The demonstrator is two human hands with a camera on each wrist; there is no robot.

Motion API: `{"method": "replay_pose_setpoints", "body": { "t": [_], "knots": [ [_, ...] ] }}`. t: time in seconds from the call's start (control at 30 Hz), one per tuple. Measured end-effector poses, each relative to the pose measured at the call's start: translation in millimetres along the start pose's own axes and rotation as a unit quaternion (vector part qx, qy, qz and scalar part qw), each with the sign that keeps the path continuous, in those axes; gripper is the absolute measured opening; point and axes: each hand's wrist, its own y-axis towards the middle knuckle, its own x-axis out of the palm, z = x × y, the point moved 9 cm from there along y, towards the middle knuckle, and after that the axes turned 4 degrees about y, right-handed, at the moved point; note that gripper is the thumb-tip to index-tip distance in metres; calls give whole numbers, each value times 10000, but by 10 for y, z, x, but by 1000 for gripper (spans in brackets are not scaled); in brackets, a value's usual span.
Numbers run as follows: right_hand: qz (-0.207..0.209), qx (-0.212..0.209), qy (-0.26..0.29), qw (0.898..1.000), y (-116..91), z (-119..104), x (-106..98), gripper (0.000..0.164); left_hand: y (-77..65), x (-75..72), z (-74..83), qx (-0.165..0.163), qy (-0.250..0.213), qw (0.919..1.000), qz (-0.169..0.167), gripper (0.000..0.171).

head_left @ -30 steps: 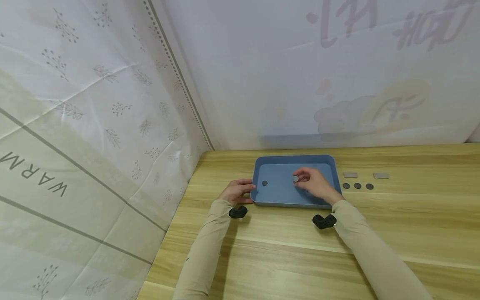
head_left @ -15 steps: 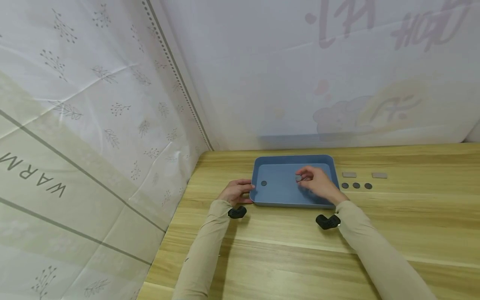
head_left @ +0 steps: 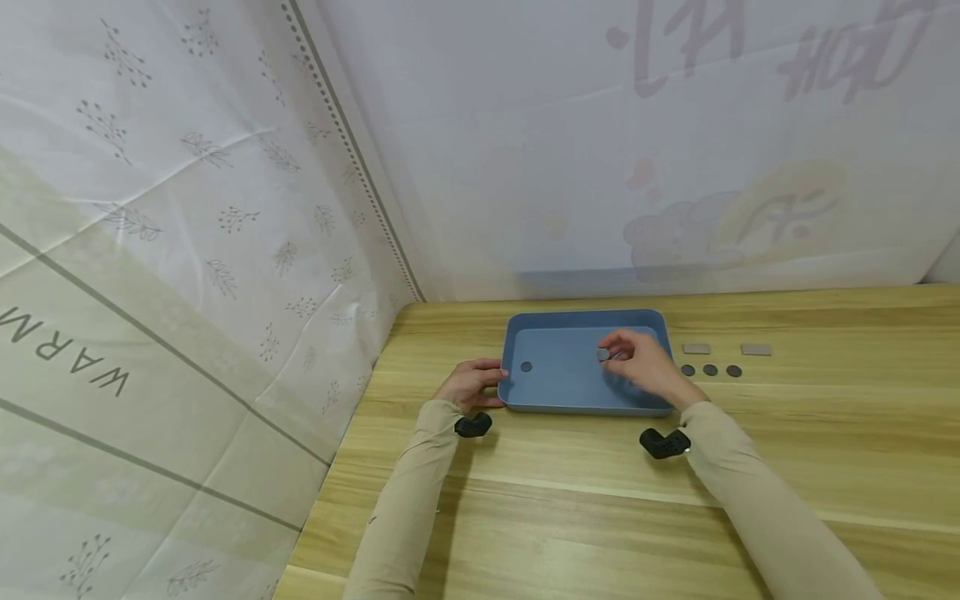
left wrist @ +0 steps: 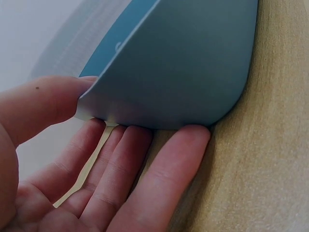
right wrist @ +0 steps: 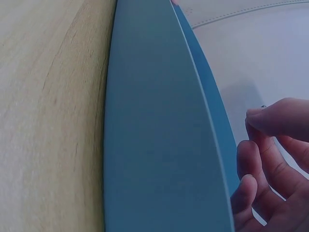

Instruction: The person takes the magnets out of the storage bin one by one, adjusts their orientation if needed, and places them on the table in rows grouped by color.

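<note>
A blue rectangular tray [head_left: 585, 410] lies on the wooden table. At its left end my left hand [head_left: 471, 385] holds the wall. In the left wrist view one fingertip [left wrist: 89, 83] laps over the rim while other fingers press the outer wall low down. Over the tray's right half, my right hand [head_left: 641, 362] pinches a flat grey coin-like disc [head_left: 603, 354] between thumb and fingertips. Only a sliver of that disc [right wrist: 263, 106] shows in the right wrist view. A similar dark disc [head_left: 527, 367] lies inside the tray near its left end.
Right of the tray, three dark round discs [head_left: 710, 370] sit in a row on the table. Behind them lie two thin grey rectangles [head_left: 696, 349]. A printed cloth [head_left: 487, 167] hangs along the table's back edge, another on the left.
My right hand has drifted a little to the right over the tray, still pinching the disc. My left hand stays at the tray's left end.
</note>
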Motion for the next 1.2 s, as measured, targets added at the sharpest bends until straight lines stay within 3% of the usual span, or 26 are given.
{"method": "replay_pose_setpoints", "body": {
  "t": [0.73,1.03,1.2],
  "knots": [
    [239,-172,-105,9995,-133,-80,-244,29,3,-16,-4,-63,-92,9999,59,43],
    [447,-46,-372,9983,-197,-55,-373,27,-1,-5,6,-31,-53,10000,12,43],
    [549,-187,-484,9971,-241,-83,-461,27,-6,-2,10,-56,-42,10000,-7,43]
  ]
}}
